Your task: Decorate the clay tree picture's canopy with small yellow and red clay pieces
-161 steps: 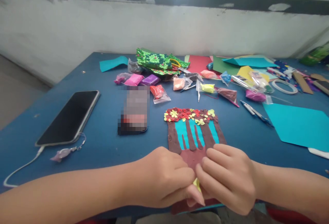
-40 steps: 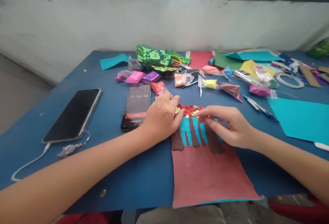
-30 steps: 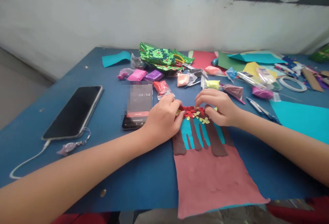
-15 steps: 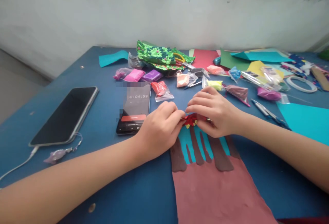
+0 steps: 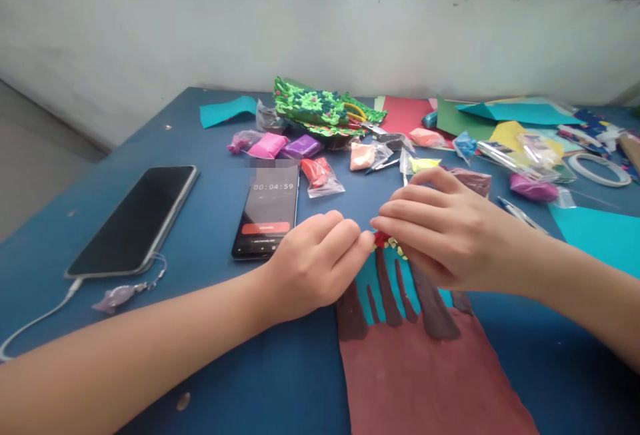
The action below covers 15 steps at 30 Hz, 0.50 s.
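Observation:
A clay picture [image 5: 425, 375] lies in front of me, with dark brown trunk shapes [image 5: 387, 292] on blue above a wide reddish-brown lower part. Small red and yellow clay bits [image 5: 382, 240] show along its upper part, between my two hands. My left hand [image 5: 320, 262] is closed, its thumb and finger pinched at the left edge of the red bits. From the right, my right hand [image 5: 445, 232] curls over the top of the picture with its fingers together. Its fingertips are close to the left hand's. Whatever either hand pinches is hidden.
A phone with a timer [image 5: 265, 208] stands left of my left hand, and a dark charging phone [image 5: 135, 222] lies farther left. Bags of coloured clay [image 5: 320, 175], a green decorated piece [image 5: 315, 105], coloured paper [image 5: 600, 235] and a tape roll [image 5: 600, 170] spread across the back and right.
My right hand has shifted slightly right and nearer to me, with its back turned more toward the camera. The left hand stays pinched by the red bits. The whole view has shifted slightly.

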Motion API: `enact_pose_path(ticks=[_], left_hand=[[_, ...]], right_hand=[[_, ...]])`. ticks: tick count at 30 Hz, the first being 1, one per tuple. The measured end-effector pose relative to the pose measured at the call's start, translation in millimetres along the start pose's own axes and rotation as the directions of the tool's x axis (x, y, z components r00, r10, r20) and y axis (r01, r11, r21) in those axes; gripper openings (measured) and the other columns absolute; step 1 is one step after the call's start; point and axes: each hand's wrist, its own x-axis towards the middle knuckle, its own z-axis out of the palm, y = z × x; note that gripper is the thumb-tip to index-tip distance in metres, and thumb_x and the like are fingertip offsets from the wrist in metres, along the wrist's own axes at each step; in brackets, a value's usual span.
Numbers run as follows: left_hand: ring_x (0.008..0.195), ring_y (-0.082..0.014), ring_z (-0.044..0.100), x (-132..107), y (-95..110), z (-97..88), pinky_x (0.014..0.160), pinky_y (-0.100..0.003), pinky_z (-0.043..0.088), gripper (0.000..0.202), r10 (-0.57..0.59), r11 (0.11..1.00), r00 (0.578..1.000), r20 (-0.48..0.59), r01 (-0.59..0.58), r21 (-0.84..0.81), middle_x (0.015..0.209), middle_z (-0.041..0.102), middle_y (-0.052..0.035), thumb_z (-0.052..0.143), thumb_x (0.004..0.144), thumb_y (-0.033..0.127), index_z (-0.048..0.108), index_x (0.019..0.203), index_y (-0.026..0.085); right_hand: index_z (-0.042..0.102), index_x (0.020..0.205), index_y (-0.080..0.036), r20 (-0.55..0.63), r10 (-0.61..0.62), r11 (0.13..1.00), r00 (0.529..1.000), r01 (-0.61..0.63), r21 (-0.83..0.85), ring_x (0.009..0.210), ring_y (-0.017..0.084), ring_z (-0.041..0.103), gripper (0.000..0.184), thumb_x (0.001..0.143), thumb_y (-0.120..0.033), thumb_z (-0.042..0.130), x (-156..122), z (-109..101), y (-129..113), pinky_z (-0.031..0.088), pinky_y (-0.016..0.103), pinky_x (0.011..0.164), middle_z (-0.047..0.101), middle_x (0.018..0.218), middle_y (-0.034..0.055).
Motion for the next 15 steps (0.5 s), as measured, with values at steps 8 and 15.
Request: enact_pose_path(ticks=[8,15], left_hand=[[0.058,-0.0166,0.045,-1.1,0.2,1.1,0.05,-0.031,0.042,0.014,0.003,1.0,1.0,-0.004,-0.003,0.003,0.063,0.055,-0.005,0.064,0.081,0.005,0.059,0.094,0.001],[0.06,-0.0165,0.043,0.4,1.2,1.6,0.055,-0.031,0.044,0.004,-0.128,0.989,0.991,0.022,0.129,-0.068,0.065,0.05,-0.0034,0.06,0.084,0.008,0.062,0.088,0.007]], right_hand=[[0.06,0.087,-0.014,-0.004,-0.041,0.999,0.999,0.041,0.002,0.078,0.019,0.056,0.021,0.088,-0.01,0.039,-1.2,6.8,-1.2,0.041,0.039,0.077,0.065,0.083,0.0063],[0.058,0.096,-0.013,-0.005,0.011,0.993,1.0,-0.011,0.117,0.082,0.02,0.057,0.022,0.088,-0.01,0.038,-1.6,4.3,0.0,0.041,0.04,0.077,0.066,0.086,0.009]])
